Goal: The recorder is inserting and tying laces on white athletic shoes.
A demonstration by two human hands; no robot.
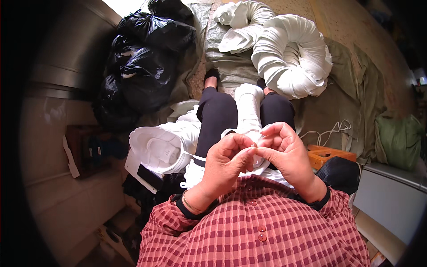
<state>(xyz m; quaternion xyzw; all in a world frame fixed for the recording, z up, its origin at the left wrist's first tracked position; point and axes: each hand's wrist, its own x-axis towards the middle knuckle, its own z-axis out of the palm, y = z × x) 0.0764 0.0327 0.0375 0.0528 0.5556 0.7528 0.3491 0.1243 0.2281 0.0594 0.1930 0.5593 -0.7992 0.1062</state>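
Observation:
Both hands meet over my lap. My left hand [222,164] is closed in a pinch on a thin white shoelace [194,156], whose strand trails out to the left past the wrist. At the fingertips a small white end shows, and my right hand [287,155] pinches it with the thumb against a finger. Beneath the hands lies a white shoe upper [248,107], stretched between my knees and partly covered by the fingers. To the left, more white shoe uppers [155,149] are nested together in a row, the nearest one's opening facing up.
Black plastic bags [151,58] pile up at the far left. Ring-shaped stacks of white uppers [293,55] lie on a green-grey sheet [351,89] ahead. An orange wooden box [327,155], a green bag [397,140] and a grey box [391,196] stand at right; a dark phone [150,177] lies at left.

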